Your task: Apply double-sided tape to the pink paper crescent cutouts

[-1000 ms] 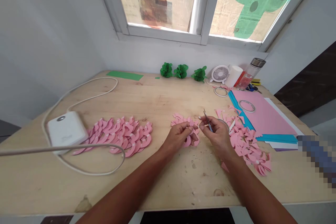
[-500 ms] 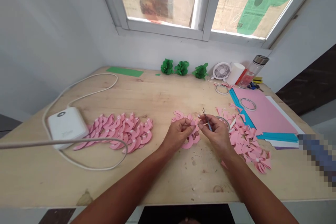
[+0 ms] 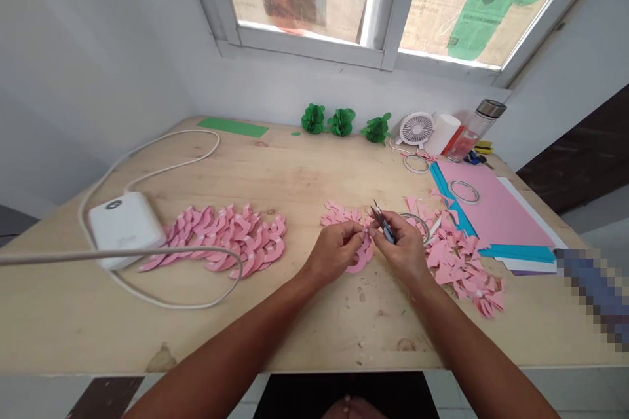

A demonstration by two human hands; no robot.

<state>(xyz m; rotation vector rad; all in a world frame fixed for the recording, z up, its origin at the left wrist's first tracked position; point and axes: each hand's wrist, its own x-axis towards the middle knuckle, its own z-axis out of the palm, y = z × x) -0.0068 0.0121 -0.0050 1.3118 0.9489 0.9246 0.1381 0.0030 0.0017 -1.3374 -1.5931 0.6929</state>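
My left hand (image 3: 337, 249) is closed, thumb and forefinger pinching a small pink paper piece (image 3: 366, 236) that the fingers mostly cover. Close against it, my right hand (image 3: 405, 249) grips small scissors (image 3: 385, 226), blades pointing up and away, while its thumb and fingertip meet at the same paper. Under and behind the hands lies a small group of pink paper cut-outs (image 3: 339, 213). A curved pink cut-out (image 3: 361, 260) shows just below the fingertips. Left of the hands, overlapping rows of curved pink pieces (image 3: 240, 239) carry small whitish patches.
Pink scraps (image 3: 459, 262) are heaped right of my right hand, beside a tape roll (image 3: 417, 226). Pink sheets (image 3: 506, 209) lie farther right. A white power bank (image 3: 125, 229) with a looping cable sits left. Green paper balls (image 3: 341, 122), a small fan (image 3: 416, 129) and a bottle (image 3: 474, 134) line the back.
My fingertips have come together at the pink piece, the right hand moving slightly left. The scissors have shifted left with it and turned, showing more of their handles. The view has tilted slightly.
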